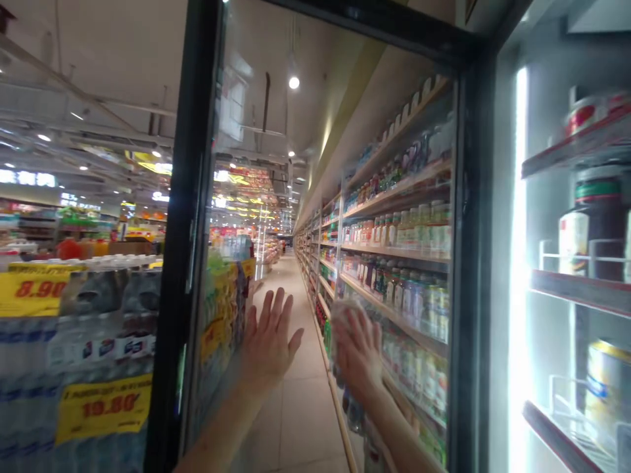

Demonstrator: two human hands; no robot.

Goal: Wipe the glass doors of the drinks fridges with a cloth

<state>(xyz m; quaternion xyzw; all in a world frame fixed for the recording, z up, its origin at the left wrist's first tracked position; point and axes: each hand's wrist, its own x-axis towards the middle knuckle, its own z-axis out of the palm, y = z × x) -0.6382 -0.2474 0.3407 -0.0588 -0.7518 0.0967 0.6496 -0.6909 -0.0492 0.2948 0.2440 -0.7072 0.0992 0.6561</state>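
Observation:
A framed glass door (305,190) of a drinks cooler stands open before me. My left hand (270,341) lies flat against or very near the glass, its fingers spread and nothing held. To its right, my right hand (362,355) presses a whitish cloth (345,322) toward the pane. Fingers bend over the cloth, which bunches around them and looks slightly blurred. Both forearms reach up from the bottom edge. The door's black frame (180,217) runs along the left side of the glass.
Through the glass, long shelves (394,249) of bottles line an aisle with a tiled floor (296,420). At right, the lit cooler holds bottles and cans on wire-fronted shelves (582,292). Stacked bottle packs (98,348) with yellow price signs (103,407) stand left of the door.

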